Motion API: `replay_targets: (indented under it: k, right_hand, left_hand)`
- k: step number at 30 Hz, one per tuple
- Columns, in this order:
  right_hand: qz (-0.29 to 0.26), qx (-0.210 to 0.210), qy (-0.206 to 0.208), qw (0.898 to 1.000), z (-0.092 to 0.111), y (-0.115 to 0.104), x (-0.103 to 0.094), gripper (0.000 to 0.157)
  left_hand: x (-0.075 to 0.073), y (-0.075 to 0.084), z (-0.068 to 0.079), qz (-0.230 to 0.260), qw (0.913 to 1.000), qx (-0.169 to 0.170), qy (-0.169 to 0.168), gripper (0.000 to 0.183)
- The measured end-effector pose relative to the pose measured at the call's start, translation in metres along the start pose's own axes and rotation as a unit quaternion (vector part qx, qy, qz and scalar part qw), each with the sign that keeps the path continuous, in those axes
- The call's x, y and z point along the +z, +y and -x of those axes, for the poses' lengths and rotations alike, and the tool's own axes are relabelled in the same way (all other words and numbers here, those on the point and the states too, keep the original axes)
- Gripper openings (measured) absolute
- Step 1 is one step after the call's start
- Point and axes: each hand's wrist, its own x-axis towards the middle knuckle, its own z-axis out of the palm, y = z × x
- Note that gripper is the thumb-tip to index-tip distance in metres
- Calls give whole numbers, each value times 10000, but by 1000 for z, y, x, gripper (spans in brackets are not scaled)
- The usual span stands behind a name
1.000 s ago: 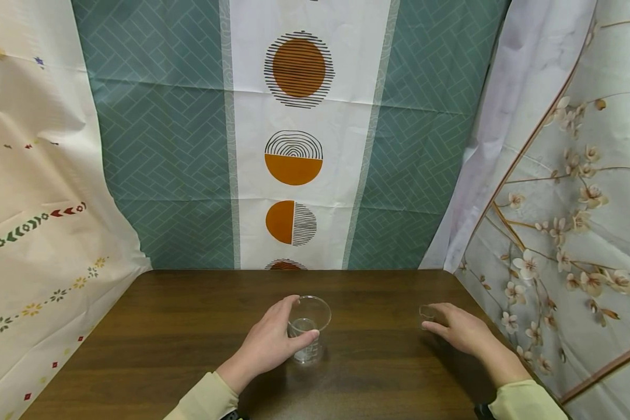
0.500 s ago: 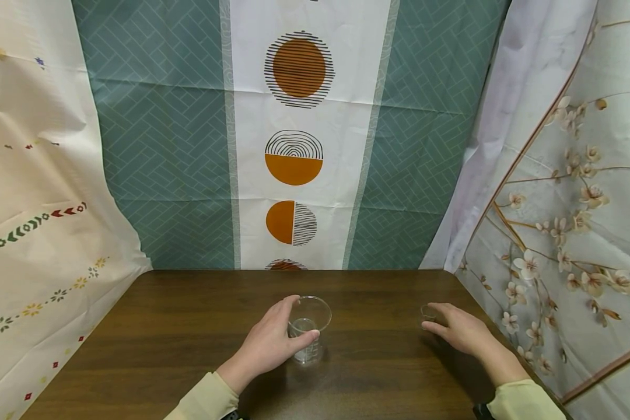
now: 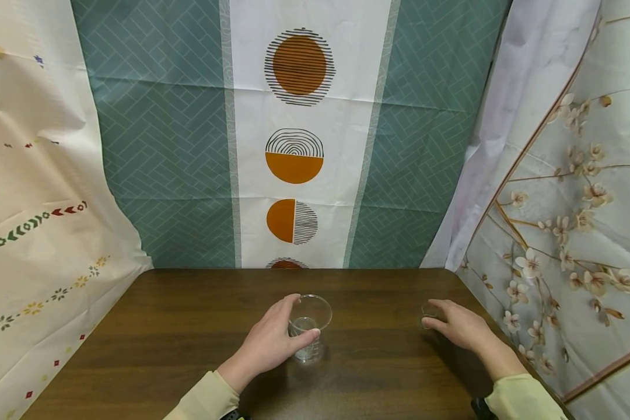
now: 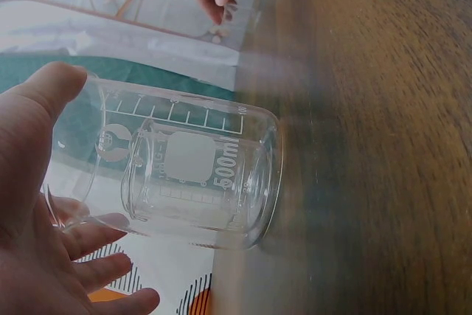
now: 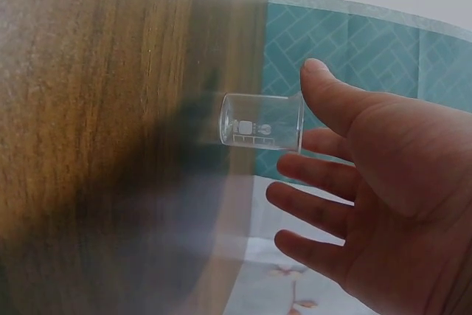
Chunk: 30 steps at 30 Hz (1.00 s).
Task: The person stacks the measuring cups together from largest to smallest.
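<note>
My left hand (image 3: 270, 338) grips a clear glass beaker (image 4: 205, 111) near its rim, thumb on one side and fingers on the other. White print on this beaker reads 500ml, with scale marks beside it. A smaller glass beaker (image 4: 166, 195) stands inside it. Farther right, my right hand (image 3: 459, 326) pinches a little clear beaker (image 5: 262, 122) at its rim between thumb and index finger. The other right fingers are spread loosely. In the head view that little beaker is mostly hidden behind the fingertips; the right wrist view shows its base close to the tabletop.
The dark brown wooden table (image 3: 189, 315) extends between and behind both hands. A green and white patterned cloth (image 3: 294, 192) hangs at its back edge. A floral cloth (image 3: 562, 251) lines the right side, a cream one (image 3: 52, 245) the left.
The little beaker's visible edge has shifted slightly right, closer in to the right fingers. My left hand and the large beaker have stayed put.
</note>
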Motion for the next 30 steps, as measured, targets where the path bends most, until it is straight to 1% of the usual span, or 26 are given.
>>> replay_targets:
  k: [11, 30]
  right_hand:
    - [-18, 59, 3, 10000, -2, 0, 1, 70]
    - [-141, 136, 2, 9998, -4, 5, 6, 66]
  left_hand:
    - [1, -2, -2, -35, 10000, 53, 20, 94]
    - [1, -3, -2, -44, 10000, 23, 1, 95]
